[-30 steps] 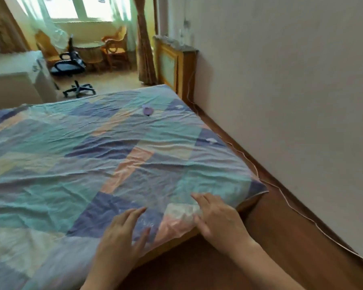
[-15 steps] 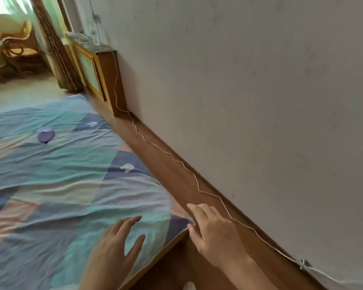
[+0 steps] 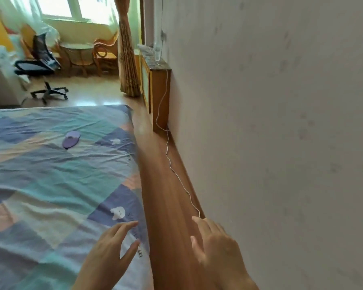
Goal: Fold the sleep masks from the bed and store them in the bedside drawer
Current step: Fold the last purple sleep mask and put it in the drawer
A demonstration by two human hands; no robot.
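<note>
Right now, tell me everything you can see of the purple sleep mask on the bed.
The purple sleep mask is a small, soft-looking fabric piece, oval in outline, with a paler lilac part at its far end and a darker purple part nearer the camera. It lies flat and alone on the patchwork bedspread, toward the bed's far right side, touching nothing but the cover. Whether it is already folded, and where its strap is, is too small to tell. Both hands are well short of it: the left hand over the bed's near edge, the right hand beyond it.
</note>
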